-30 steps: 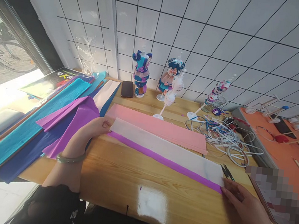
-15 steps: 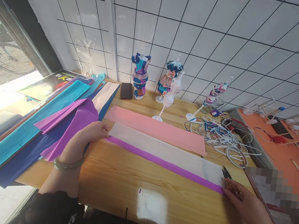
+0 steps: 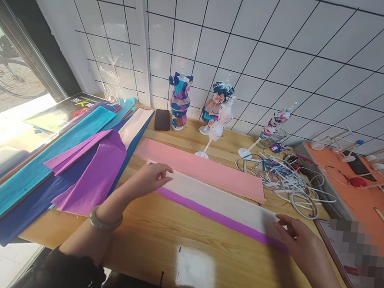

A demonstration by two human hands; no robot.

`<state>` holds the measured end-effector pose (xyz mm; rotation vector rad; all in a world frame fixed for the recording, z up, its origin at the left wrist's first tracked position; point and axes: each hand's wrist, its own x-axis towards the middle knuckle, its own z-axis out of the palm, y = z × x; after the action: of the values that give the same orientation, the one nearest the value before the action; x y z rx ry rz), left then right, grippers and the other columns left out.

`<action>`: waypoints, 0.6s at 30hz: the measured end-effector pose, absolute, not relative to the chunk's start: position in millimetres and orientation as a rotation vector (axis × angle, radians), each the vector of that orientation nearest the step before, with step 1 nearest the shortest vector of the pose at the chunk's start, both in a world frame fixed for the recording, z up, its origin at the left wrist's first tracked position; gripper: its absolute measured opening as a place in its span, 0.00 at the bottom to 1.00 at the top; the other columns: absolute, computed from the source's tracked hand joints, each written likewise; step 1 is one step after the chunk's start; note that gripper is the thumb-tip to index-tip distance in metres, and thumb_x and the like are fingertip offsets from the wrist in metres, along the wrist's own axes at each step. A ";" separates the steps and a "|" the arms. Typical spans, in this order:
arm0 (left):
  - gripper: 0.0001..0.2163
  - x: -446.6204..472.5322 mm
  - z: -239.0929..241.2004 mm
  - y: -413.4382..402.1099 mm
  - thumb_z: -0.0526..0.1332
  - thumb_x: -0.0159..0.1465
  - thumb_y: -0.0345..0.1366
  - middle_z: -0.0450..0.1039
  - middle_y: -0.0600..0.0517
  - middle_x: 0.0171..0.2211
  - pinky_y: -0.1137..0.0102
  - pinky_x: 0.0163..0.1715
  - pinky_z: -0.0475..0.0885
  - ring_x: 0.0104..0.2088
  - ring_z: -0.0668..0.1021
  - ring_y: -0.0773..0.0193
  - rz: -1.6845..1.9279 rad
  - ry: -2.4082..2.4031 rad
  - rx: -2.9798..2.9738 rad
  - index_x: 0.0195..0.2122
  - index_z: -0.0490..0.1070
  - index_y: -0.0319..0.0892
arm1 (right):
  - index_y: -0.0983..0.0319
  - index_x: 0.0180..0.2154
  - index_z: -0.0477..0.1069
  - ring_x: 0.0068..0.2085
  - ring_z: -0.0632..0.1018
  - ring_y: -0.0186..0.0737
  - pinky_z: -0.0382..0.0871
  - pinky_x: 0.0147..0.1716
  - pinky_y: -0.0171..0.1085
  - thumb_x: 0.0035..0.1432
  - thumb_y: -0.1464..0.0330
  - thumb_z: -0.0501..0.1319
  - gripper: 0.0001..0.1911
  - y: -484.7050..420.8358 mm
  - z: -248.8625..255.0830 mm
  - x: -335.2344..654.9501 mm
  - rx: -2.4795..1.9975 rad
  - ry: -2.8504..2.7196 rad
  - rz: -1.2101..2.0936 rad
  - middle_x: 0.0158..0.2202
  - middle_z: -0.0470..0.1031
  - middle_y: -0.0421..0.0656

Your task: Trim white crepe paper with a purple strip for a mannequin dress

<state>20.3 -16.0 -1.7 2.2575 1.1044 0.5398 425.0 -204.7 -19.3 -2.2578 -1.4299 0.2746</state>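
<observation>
The white sheet point(image 3: 220, 199) and the purple strip point(image 3: 201, 208) under it are thin crepe paper, matt and finely wrinkled. At 12 o'clock from them, the pink sheet point(image 3: 203, 168) is the same matt paper. The table point(image 3: 153, 243) is varnished wood, smooth, with a glossy reflection. The wall tiles point(image 3: 274, 56) look glossy, and the bangle point(image 3: 105, 221) looks like polished stone.

A long white crepe sheet point(image 3: 220, 201) lies flat on the wooden desk point(image 3: 174, 239), running slantwise from its 10 o'clock end to its 4 o'clock end. Under it lies a purple sheet point(image 3: 211, 214) of like length, showing only as a narrow band along the white sheet's 6 o'clock edge. The left hand point(image 3: 149, 178) rests on the 10 o'clock end; the right hand point(image 3: 300, 246) lies flat over the 4 o'clock end.
</observation>
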 end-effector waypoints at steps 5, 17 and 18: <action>0.09 42.8 -18.3 -28.9 0.55 0.61 0.38 0.73 0.52 0.30 0.71 0.37 0.65 0.31 0.72 0.67 0.415 0.877 2.387 0.39 0.71 0.41 | 0.60 0.30 0.70 0.25 0.71 0.39 0.62 0.26 0.37 0.50 0.52 0.55 0.18 -181.4 -20.6 411.4 -2.262 -1.492 0.307 0.26 0.73 0.43; 0.06 49.1 -28.4 -30.0 0.57 0.60 0.35 0.73 0.53 0.33 0.70 0.39 0.63 0.35 0.73 0.64 0.268 0.812 2.548 0.36 0.71 0.42 | 0.59 0.33 0.72 0.28 0.74 0.42 0.59 0.24 0.36 0.53 0.53 0.53 0.19 -140.7 -18.9 419.8 -2.394 -1.560 0.175 0.27 0.76 0.43; 0.06 49.3 -28.4 -30.0 0.57 0.60 0.35 0.73 0.53 0.33 0.70 0.39 0.63 0.35 0.73 0.64 0.263 0.814 2.551 0.36 0.71 0.42 | 0.59 0.34 0.72 0.28 0.74 0.42 0.59 0.24 0.36 0.53 0.53 0.53 0.18 -141.8 -22.0 424.6 -2.394 -1.563 0.159 0.27 0.76 0.43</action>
<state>49.3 -30.0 -28.4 2.5511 0.8144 0.2632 424.6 -141.8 -22.0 -2.3943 -1.5627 0.1592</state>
